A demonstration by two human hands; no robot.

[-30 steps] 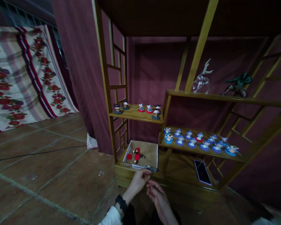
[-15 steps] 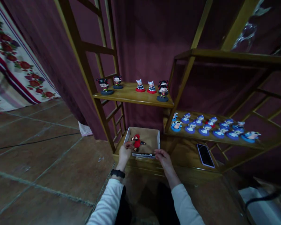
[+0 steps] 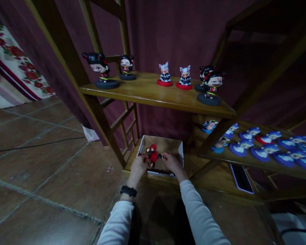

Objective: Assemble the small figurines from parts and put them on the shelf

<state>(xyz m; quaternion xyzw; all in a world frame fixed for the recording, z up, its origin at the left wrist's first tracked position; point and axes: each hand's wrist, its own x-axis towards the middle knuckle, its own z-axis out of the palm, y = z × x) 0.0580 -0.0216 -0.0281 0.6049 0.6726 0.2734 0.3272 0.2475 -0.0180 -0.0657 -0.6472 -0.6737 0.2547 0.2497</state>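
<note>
The red figurine [image 3: 153, 154] lies in the cardboard box [image 3: 168, 143], near its front edge. The left hand [image 3: 139, 165] reaches over the box's front-left rim, its fingers curled at the figurine's left side. The right hand [image 3: 172, 163] touches the figurine's right side. I cannot tell whether either hand truly grips it. Above the box, a shelf [image 3: 148, 93] carries other figurines [image 3: 164, 74]. A loose pinch could let the small figurine slip back into the box.
</note>
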